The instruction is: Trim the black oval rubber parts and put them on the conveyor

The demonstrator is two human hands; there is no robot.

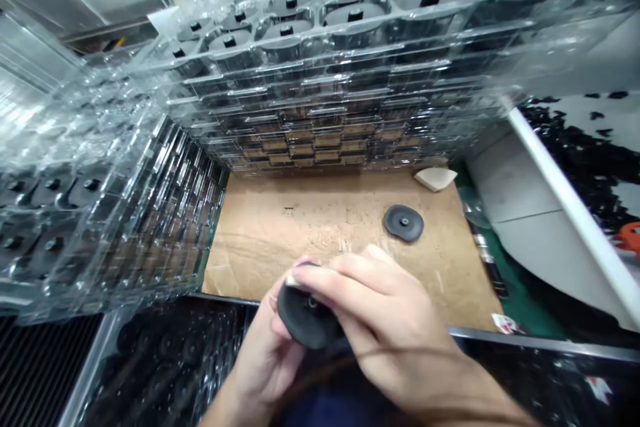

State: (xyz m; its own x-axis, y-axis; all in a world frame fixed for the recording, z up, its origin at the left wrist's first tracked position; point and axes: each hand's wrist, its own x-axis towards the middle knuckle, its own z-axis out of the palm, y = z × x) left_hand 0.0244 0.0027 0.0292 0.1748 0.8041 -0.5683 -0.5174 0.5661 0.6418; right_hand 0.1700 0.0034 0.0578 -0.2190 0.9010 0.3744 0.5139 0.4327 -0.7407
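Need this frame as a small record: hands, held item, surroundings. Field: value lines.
left hand: under the disc, gripping it
right hand: fingers across the disc's top
held: dark round disc, central hub
on cardboard sheet: second dark disc, pale wedge
beyond: stacked clear plastic trays holding dark discs

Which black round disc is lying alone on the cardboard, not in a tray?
The black disc on the cardboard sheet. It lies flat alone; the others sit in clear plastic trays or the hands.
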